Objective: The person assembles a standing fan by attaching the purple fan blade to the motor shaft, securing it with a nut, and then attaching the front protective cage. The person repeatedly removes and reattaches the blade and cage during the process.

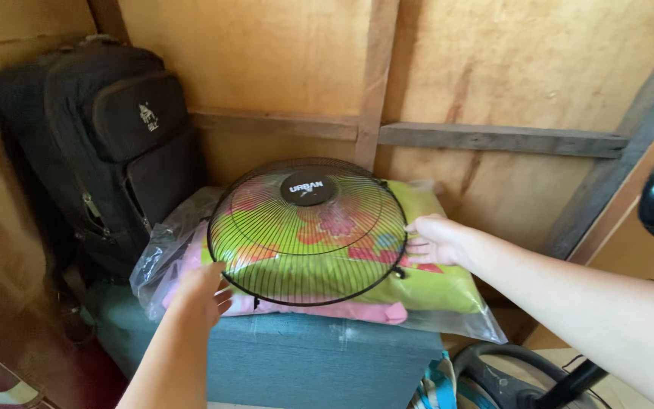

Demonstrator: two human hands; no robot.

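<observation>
Both hands, left hand point(200, 291) and right hand point(434, 240), are gripping the fan guard point(308, 231) rim, fingertips partly hidden, as it's lying on a plastic bag point(459, 307) holding folded bedding point(448, 286).

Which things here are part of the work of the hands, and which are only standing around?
In hand: black wire fan guard, left hand, right hand, bagged flowered fabric under it.
Standing around: black backpack, blue-grey box, plywood wall.
</observation>
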